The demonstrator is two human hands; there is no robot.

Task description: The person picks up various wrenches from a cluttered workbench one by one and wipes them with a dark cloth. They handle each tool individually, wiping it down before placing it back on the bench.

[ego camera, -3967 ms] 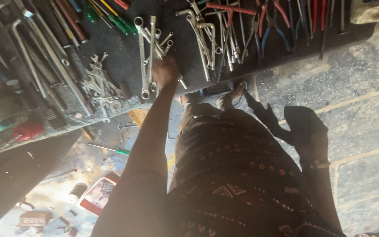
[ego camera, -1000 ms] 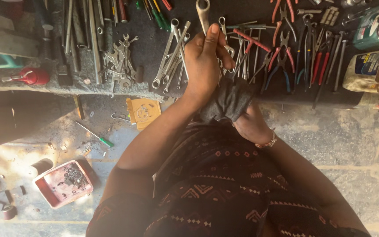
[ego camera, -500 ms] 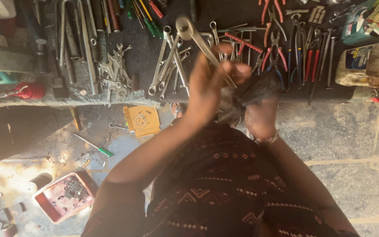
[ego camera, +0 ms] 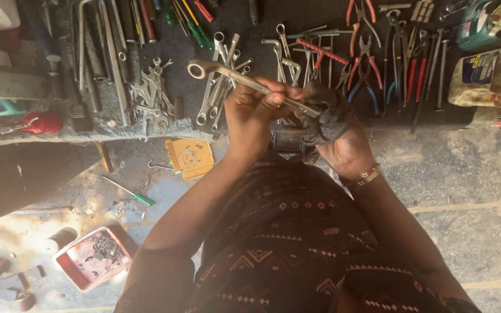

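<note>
My left hand (ego camera: pixel 252 110) grips a long silver ring spanner (ego camera: pixel 221 72) by its middle, holding it nearly level with the ring end pointing left. My right hand (ego camera: pixel 346 148), with a bracelet on the wrist, holds a dark grey rag (ego camera: pixel 325 116) wrapped around the spanner's right end. Both hands are in front of my chest, just over the front edge of a dark mat (ego camera: pixel 181 64) covered in tools.
On the mat lie several spanners (ego camera: pixel 220 93), small wrenches (ego camera: pixel 149 95), pliers with red and blue handles (ego camera: pixel 372 52), screwdrivers and a plastic container (ego camera: pixel 485 75). Below on the floor are a yellow card (ego camera: pixel 189 157), a green-handled screwdriver (ego camera: pixel 130 192) and a red tray (ego camera: pixel 94 258).
My left hand picked a spanner off the mat and brought it to my chest. The spanner has swung from upright to nearly level, and the rag has closed over its right end.
</note>
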